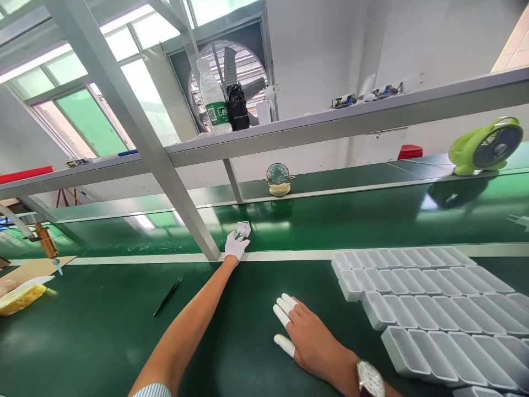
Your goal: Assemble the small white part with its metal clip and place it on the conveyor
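Observation:
My left arm stretches far forward across the green table. My left hand [235,246], in a white glove, pinches a small white plastic part [243,228] at the edge of the green conveyor belt [330,220]. Nearer to me, my right hand [303,331] lies flat on the green table [103,331], fingers stretched out with white finger cots on the tips, holding nothing. A watch sits on that wrist.
White plastic trays [430,309] with several long compartments lie at the right. Black tweezers [167,296] lie at the left, beside a yellow packet [20,298]. A small fan [279,179] and a green fan [487,144] stand beyond the belt. A slanted steel post [165,171] and shelf [330,124] cross overhead.

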`<state>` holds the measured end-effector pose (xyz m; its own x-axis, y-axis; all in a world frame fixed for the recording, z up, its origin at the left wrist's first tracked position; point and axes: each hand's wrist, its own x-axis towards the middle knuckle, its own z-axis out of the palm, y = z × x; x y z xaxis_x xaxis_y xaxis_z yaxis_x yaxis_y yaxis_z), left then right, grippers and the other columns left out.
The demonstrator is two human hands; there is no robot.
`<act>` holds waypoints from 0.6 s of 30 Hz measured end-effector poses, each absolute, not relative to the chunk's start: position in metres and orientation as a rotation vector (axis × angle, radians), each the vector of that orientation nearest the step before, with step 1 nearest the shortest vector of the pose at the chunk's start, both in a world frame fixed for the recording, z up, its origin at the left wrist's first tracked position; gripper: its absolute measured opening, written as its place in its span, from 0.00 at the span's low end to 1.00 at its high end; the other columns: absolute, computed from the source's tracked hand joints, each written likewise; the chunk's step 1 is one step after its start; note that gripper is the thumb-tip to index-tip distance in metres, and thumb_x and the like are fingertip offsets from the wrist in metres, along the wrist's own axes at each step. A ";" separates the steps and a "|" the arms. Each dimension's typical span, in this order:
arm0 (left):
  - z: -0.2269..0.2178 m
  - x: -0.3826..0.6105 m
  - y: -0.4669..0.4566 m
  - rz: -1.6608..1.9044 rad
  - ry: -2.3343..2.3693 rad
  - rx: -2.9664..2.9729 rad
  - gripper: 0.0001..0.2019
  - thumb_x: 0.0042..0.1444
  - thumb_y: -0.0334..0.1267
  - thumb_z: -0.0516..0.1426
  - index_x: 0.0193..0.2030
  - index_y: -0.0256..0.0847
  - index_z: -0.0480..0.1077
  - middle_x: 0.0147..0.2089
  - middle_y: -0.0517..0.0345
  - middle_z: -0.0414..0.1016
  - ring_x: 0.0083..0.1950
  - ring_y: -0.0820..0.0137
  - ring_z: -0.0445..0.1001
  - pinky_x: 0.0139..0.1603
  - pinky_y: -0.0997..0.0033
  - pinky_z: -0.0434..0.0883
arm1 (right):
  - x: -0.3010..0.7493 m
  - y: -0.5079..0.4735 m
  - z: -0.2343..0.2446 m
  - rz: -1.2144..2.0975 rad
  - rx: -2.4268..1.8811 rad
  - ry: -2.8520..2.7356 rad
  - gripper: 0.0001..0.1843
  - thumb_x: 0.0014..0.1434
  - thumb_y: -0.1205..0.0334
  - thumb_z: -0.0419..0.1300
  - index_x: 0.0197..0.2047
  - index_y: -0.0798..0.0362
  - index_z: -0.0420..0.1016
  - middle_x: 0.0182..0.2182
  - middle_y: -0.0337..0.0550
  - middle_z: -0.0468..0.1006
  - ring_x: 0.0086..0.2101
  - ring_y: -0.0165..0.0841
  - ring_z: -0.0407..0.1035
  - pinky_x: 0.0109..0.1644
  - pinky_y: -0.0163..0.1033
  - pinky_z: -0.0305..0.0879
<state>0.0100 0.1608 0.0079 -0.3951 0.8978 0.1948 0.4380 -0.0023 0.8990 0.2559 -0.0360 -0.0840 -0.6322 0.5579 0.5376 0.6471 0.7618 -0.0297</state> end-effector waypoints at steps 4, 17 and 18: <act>-0.003 0.014 0.156 1.420 1.951 1.356 0.24 0.59 0.33 0.63 0.61 0.30 0.66 0.58 0.39 0.71 0.53 0.59 0.75 0.60 0.53 0.72 | 0.260 -0.039 -0.071 -0.178 -0.903 -2.486 0.30 0.72 0.49 0.50 0.67 0.63 0.66 0.60 0.58 0.74 0.61 0.48 0.67 0.71 0.53 0.59; 0.025 0.186 0.047 0.441 0.966 2.316 0.22 0.61 0.40 0.57 0.63 0.52 0.71 0.38 0.62 0.78 0.34 0.70 0.74 0.39 0.69 0.72 | 0.262 -0.038 -0.047 -0.047 -0.976 -2.581 0.30 0.72 0.46 0.48 0.60 0.64 0.71 0.50 0.61 0.79 0.50 0.51 0.74 0.57 0.55 0.70; 0.027 0.197 0.043 0.356 0.952 2.433 0.22 0.62 0.40 0.56 0.63 0.53 0.70 0.38 0.63 0.78 0.36 0.68 0.75 0.40 0.69 0.71 | 0.262 -0.038 -0.047 -0.007 -1.009 -2.585 0.29 0.72 0.46 0.49 0.59 0.63 0.72 0.50 0.61 0.79 0.49 0.52 0.74 0.54 0.55 0.71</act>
